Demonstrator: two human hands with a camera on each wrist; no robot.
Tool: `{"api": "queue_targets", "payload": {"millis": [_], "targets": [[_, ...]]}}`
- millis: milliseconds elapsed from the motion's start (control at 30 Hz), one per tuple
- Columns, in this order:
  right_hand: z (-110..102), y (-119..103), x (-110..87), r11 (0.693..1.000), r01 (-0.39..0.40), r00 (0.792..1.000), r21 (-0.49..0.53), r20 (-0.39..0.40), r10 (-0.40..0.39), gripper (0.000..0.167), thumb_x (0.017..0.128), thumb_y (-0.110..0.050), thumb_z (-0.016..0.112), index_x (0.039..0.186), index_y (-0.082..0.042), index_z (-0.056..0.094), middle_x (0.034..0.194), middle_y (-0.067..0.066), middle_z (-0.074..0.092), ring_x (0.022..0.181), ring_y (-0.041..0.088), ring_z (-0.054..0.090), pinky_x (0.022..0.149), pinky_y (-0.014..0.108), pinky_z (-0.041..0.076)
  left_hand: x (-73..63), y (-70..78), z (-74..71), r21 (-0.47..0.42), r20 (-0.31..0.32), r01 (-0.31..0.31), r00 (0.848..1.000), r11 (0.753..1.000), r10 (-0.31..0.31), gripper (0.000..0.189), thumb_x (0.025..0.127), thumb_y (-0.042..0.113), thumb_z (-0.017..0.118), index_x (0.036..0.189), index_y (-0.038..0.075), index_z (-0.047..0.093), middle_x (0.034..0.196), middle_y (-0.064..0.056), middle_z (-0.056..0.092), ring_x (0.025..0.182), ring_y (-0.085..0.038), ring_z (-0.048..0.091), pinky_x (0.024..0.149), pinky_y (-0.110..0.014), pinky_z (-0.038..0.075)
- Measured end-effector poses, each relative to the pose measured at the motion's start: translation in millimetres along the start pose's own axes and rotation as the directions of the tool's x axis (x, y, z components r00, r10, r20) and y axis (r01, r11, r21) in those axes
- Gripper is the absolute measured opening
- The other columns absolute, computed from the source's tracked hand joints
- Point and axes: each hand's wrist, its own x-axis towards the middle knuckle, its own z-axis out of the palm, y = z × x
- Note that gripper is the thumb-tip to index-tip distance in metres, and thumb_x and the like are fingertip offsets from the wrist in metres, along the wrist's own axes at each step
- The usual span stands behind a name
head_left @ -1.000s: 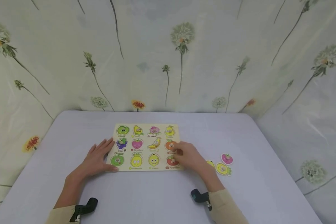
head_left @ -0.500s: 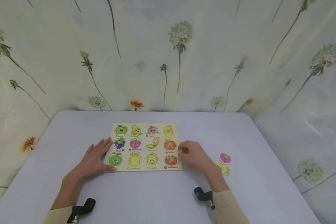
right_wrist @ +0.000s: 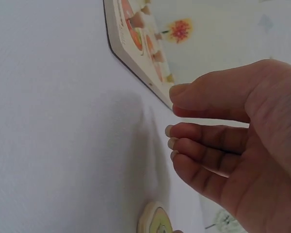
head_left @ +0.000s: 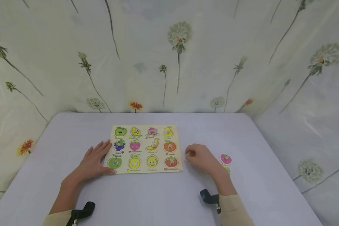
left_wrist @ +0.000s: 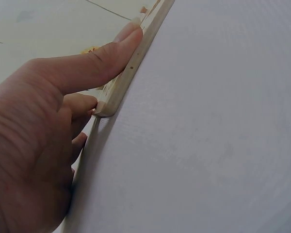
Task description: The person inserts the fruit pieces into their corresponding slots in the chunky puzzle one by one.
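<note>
A wooden fruit peg puzzle board lies on the table, with knobbed fruit pieces in rows. My left hand rests at its left edge, thumb on the front left corner and fingers along the side; in the left wrist view the thumb lies over the rim. Just right of the board, my right hand hovers with loosely bent fingers and nothing in them. Beyond that hand lie a pink strawberry piece and a pineapple piece, partly hidden by the wrist. A yellow piece shows beneath the right hand.
The white-covered table extends around the board. A curtain with dandelion prints hangs behind and beside it. Each wrist carries a black camera mount, one on the left and one on the right.
My right hand has drawn away from the orange and persimmon pieces, moving right off the board towards the loose pieces. The left hand stays at the board's left edge. The head view has shifted slightly.
</note>
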Motion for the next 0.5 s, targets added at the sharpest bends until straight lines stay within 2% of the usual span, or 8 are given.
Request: {"api": "queue_targets", "payload": {"millis": [167, 333, 500], "targets": [[-9, 4, -2.6, 0.999, -0.025, 1.000, -0.040, 0.013, 0.025, 0.016, 0.089, -0.017, 0.071, 0.104, -0.016, 0.071, 0.090, 0.001, 0.061, 0.088, 0.018, 0.054, 0.073, 0.029, 0.050, 1.3, -2.2, 3.0, -0.003, -0.002, -0.009, 1.000, 1.000, 0.009, 0.118, 0.068, 0.060, 0.080, 0.156, 0.003, 0.027, 0.165, -0.016, 0.022, 0.152, -0.043, 0.015, 0.119, -0.069, 0.007], [-11, 7, -5.3, 0.999, -0.011, 1.000, -0.048, 0.026, 0.012, 0.014, 0.088, -0.014, 0.069, 0.102, -0.014, 0.071, 0.087, 0.002, 0.061, 0.085, 0.018, 0.054, 0.072, 0.029, 0.049, 0.6, -6.5, 4.9, 0.011, 0.006, 0.006, 1.000, 1.000, -0.006, 0.118, 0.067, 0.059, 0.081, 0.157, 0.005, 0.026, 0.166, -0.015, 0.022, 0.152, -0.043, 0.015, 0.119, -0.069, 0.007], [-12, 14, -8.8, 0.997, -0.025, 1.000, -0.075, 0.015, 0.026, 0.015, 0.089, -0.013, 0.067, 0.103, -0.014, 0.071, 0.092, 0.001, 0.063, 0.088, 0.019, 0.054, 0.078, 0.032, 0.051, 1.1, -5.9, 4.8, 0.001, 0.011, 0.006, 1.000, 1.000, -0.006, 0.118, 0.067, 0.058, 0.081, 0.157, 0.005, 0.026, 0.166, -0.015, 0.021, 0.153, -0.042, 0.014, 0.119, -0.068, 0.005]]}}
